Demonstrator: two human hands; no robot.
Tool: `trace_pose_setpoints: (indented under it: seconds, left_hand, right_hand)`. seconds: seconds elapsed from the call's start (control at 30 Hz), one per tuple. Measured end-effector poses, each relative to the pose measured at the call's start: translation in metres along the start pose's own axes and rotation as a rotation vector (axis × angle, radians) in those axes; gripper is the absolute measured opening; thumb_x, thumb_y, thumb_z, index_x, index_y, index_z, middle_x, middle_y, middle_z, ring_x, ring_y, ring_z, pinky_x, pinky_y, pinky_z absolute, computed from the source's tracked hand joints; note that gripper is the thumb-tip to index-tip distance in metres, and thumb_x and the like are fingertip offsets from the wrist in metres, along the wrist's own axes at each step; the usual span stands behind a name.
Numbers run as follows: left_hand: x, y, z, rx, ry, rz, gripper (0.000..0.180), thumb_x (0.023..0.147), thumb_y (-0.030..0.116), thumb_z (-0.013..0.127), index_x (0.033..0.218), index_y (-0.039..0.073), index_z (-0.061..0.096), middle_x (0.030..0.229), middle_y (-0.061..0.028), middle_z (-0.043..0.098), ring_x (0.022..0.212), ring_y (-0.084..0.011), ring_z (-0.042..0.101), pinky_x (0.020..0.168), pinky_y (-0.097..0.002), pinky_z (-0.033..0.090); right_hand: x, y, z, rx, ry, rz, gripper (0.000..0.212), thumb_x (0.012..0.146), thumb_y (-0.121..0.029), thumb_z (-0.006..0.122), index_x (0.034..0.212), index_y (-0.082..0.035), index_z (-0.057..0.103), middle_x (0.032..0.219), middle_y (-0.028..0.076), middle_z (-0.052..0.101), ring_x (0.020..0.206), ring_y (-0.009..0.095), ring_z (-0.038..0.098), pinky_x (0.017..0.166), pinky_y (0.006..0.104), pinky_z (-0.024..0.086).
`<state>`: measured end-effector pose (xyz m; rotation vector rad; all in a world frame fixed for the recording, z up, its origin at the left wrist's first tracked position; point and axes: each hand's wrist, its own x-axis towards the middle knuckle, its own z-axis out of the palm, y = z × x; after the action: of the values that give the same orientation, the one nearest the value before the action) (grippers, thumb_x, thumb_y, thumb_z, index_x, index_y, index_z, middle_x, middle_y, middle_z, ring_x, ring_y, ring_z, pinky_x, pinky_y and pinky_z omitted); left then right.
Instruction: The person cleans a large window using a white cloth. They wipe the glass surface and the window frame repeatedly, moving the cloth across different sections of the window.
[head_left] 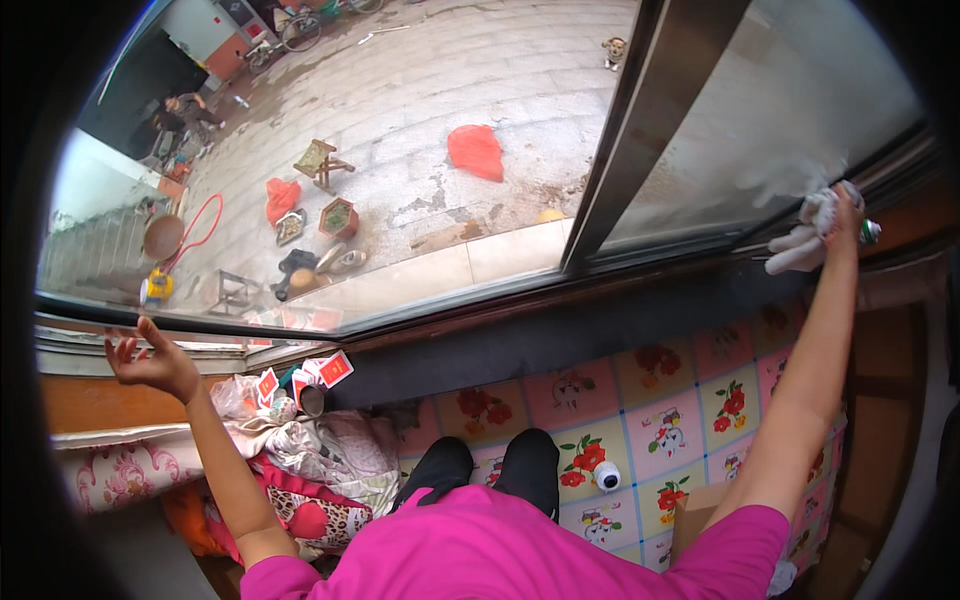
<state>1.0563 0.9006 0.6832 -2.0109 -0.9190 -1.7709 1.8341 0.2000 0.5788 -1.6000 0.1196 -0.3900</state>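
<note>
My right hand (848,215) is closed around a bunched white cloth (797,249) with finger-like folds, at the lower right of the window. The right pane (740,150) beside it looks hazy, with whitish smears near the cloth. A small green-and-white object (870,232) shows just past the wrist, mostly hidden. My left hand (152,362) is raised at the lower left of the window, just below the dark bottom rail (420,318). Its fingers are spread, and nothing is in them. A dark upright frame (640,120) divides the two panes.
My dark-clad knees rest on a flowered checked cover (665,430) beside a small white-and-black round object (607,476). Crumpled fabric (340,455), red-backed cards (335,368) and a tin (312,402) lie at left. Outside are a paved yard (400,100), a stool (320,162) and a person (190,110).
</note>
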Motion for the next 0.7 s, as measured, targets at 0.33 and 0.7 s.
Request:
trace_pose_setpoints:
  seconds: [0.33, 0.7]
  left_hand:
    - [0.023, -0.102, -0.048, 0.684, -0.164, 0.261, 0.068, 0.096, 0.022, 0.069, 0.152, 0.0, 0.038, 0.134, -0.0247, 0.055, 0.119, -0.0401, 0.056, 0.1, -0.0459, 0.048]
    - [0.046, -0.243, -0.044, 0.546, -0.226, 0.166, 0.06, 0.097, 0.001, 0.043, 0.154, -0.008, 0.026, 0.143, -0.0364, 0.045, 0.132, -0.0458, 0.048, 0.112, -0.0458, 0.04]
  right_hand:
    - [-0.265, -0.092, 0.104, 0.111, 0.073, -0.033, 0.052, 0.077, -0.008, 0.072, 0.126, -0.004, 0.058, 0.117, 0.015, 0.065, 0.102, 0.026, 0.066, 0.088, 0.0357, 0.054]
    - [-0.413, -0.098, 0.157, 0.012, -0.005, -0.275, 0.063, 0.077, -0.007, 0.069, 0.137, -0.003, 0.051, 0.128, 0.019, 0.056, 0.119, 0.036, 0.057, 0.103, 0.0429, 0.045]
